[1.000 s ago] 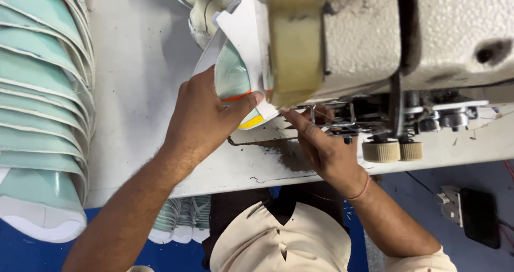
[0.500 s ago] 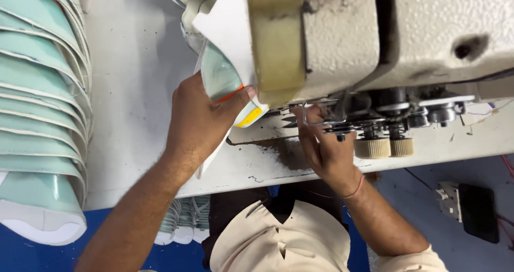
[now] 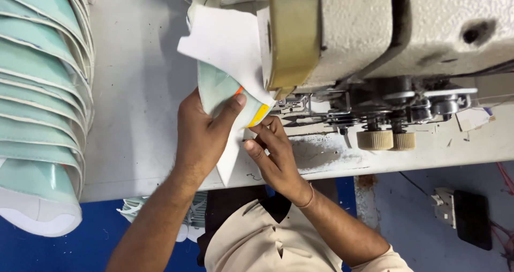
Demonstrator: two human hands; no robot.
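My left hand (image 3: pixel 202 135) grips a mint-green and white shoe upper piece (image 3: pixel 225 63) with an orange and yellow edge, thumb pressed on its face. My right hand (image 3: pixel 274 153) pinches the piece's lower edge right beside the presser foot area (image 3: pixel 292 107) of a beige industrial sewing machine (image 3: pixel 385 31). The piece curls upward in front of the machine head, which hides its far end. The needle itself is hidden behind the machine's tan front cover.
A tall stack of matching mint-green pieces (image 3: pixel 37 100) lies along the left of the white table (image 3: pixel 134 90). More pieces (image 3: pixel 193 218) sit below the table edge. Two ribbed beige knobs (image 3: pixel 385 140) hang under the machine. A black box (image 3: pixel 471 218) is at lower right.
Both hands have shifted left with the piece and drawn closer together; my right hand now pinches the piece's edge by the presser foot instead of resting on the machine bed.
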